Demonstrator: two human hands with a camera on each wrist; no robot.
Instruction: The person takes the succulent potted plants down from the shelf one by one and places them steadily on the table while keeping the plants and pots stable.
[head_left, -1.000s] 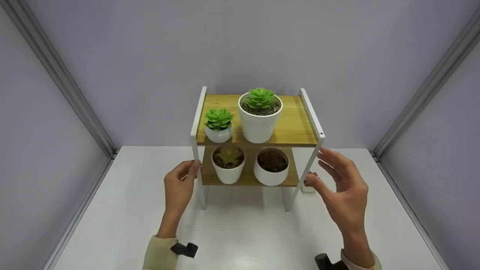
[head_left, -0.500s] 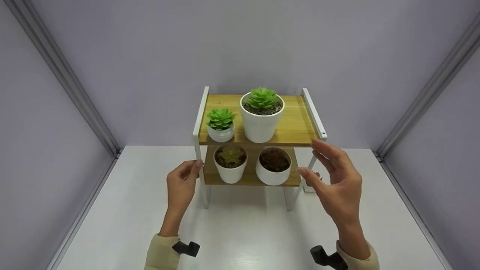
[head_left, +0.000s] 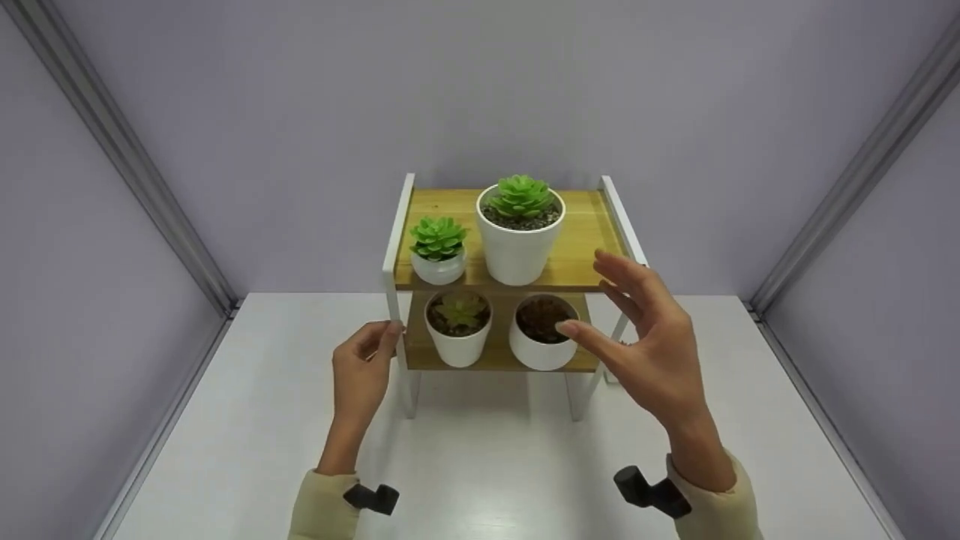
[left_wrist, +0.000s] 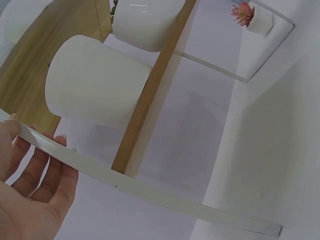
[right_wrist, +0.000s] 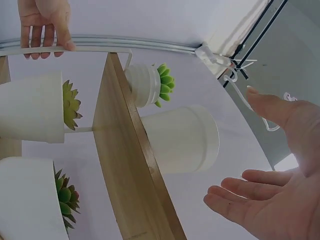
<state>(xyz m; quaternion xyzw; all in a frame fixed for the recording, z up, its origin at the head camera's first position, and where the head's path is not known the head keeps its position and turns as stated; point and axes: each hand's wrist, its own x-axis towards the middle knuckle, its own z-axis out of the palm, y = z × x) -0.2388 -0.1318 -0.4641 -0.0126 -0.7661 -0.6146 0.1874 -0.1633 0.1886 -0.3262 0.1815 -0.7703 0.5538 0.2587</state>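
A two-tier plant shelf has wooden boards [head_left: 589, 259] and a white frame [head_left: 399, 226]. My left hand [head_left: 364, 379] holds its left front upright, thumb in front and fingers behind, as the left wrist view shows. Held apart in a wide curve, the thumb and fingers of my right hand [head_left: 656, 352] are empty before the shelf's right side. On the upper board stand a tall white pot [head_left: 517, 255] with a green succulent and a small white pot [head_left: 438, 270] with another. The lower board bears two white pots, the left one [head_left: 459, 350] and the rounder right one [head_left: 541, 355], partly behind my right thumb.
A small white pot with a reddish succulent [left_wrist: 243, 14] stands on the white table [head_left: 480, 465], beyond the shelf's right side and mostly hidden by my right hand in the head view. Pale walls [head_left: 300, 150] enclose the table at the back and sides.
My right hand has moved left and slightly up, from beside the right upright to in front of the boards. The left hand stays on the left upright; the pots have not moved.
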